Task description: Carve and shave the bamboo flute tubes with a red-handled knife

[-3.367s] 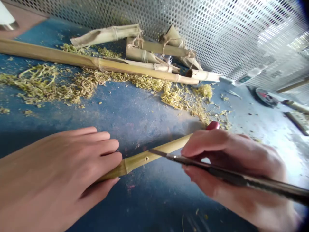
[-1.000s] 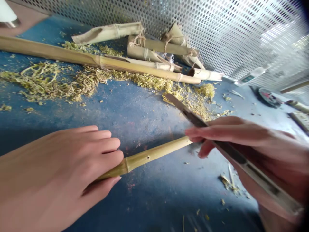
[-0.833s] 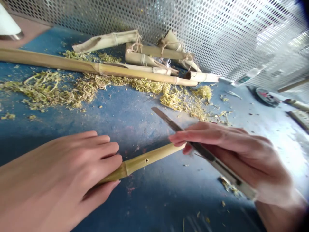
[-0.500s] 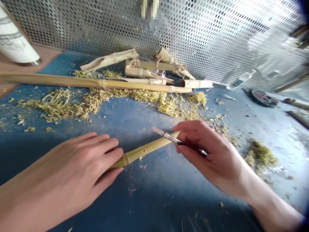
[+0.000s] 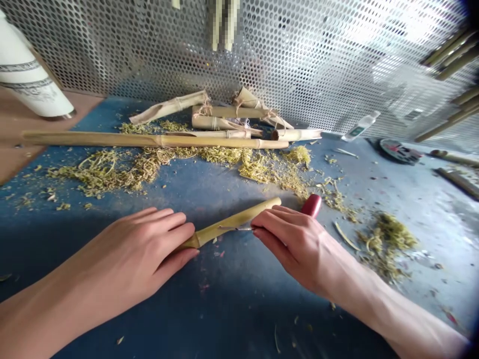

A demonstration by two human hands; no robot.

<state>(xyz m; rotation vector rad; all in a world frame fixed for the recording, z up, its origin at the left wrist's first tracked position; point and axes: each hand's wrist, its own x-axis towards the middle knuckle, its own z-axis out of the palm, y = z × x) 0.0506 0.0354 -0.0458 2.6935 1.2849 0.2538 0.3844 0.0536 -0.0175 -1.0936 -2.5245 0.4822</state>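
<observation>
My left hand (image 5: 144, 252) grips the lower end of a short green-yellow bamboo tube (image 5: 234, 224), which slants up to the right over the blue bench. My right hand (image 5: 294, 247) is shut around a craft knife, with its thin metal blade (image 5: 235, 228) lying along the tube's surface. The knife's red end (image 5: 311, 205) sticks out behind my fingers, and the rest of its handle is hidden in my hand. Both hands rest close together, and a small hole shows in the tube in earlier views.
Behind my hands lie a long bamboo pole (image 5: 149, 140), twine-tied bamboo pieces (image 5: 224, 117) and heaps of green shavings (image 5: 254, 167) on the blue workbench (image 5: 112, 319). A perforated metal sheet (image 5: 299, 65) stands at the back, with a white cylinder (image 5: 32, 75) at far left.
My right hand has swung in from the right, bringing the knife blade down onto the tube. The red end now shows behind my fingers. The view has tilted up, showing more of the bench.
</observation>
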